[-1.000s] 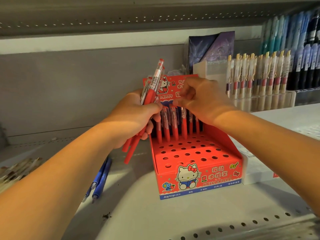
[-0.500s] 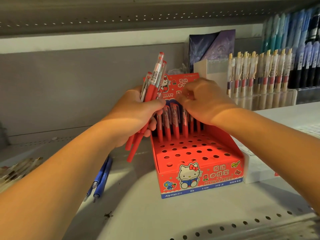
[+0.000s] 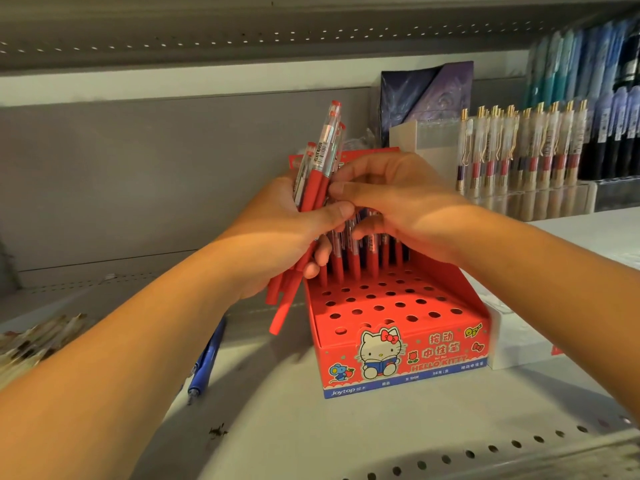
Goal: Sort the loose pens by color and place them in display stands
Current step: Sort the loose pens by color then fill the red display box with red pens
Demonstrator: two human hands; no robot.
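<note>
Warm, dim light falls from above; the arms cast soft shadows on the shelf point(image 3: 346, 427). Edges bow and blur.

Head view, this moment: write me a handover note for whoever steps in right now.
Left hand: gripping a bundle of red pens, tips down, beside the red display stand.
Right hand: fingertips pinching at one pen in that bundle, apparently drawing it out; not yet free.
Done: one row of red pens stands in the stand's back holes.
Left: most holes in front are empty; the bundle needs slotting. Blue pens lie loose on the shelf to the left, unsorted.
</note>
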